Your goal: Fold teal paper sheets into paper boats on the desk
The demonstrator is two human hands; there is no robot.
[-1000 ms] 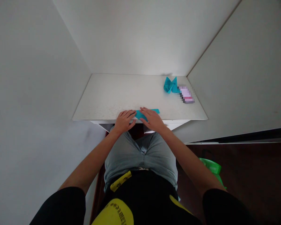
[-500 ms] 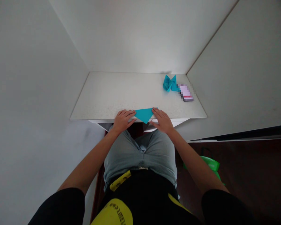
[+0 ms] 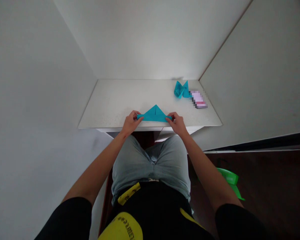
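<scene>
Two bare hands hold one folded teal sheet, apparently paper, at the near edge of a narrow white tabletop, seen from above by the person at work. The left hand (image 3: 131, 121) pinches the left end between thumb and fingers; the right hand (image 3: 177, 121) pinches the right end the same way. Both grips are narrow, and the hands stand apart with the middle of the teal sheet (image 3: 153, 116) in plain view between them.

The sheet makes a low, wide triangle, its peak pointing to the far side and its long, nearly straight edge lying toward the person. A short dark line, perhaps a seam or slit, runs down from near the peak. At least some folding looks done, since the sides slope evenly and both ends are slim. It appears partway: the shape is simple and looks flat, with both ends in the fingers. How many folds are left cannot be told from this view.

Toward the far right of the white tabletop (image 3: 120, 96) sits a second teal piece (image 3: 182, 90), more fully shaped, with pointed flaps standing up; no hand touches it. Just beside it, on its right, lies a pinkish, pixel-blurred rectangle (image 3: 199, 99). Low on the right, a green object (image 3: 228, 176) is partly hidden behind the right arm.
</scene>
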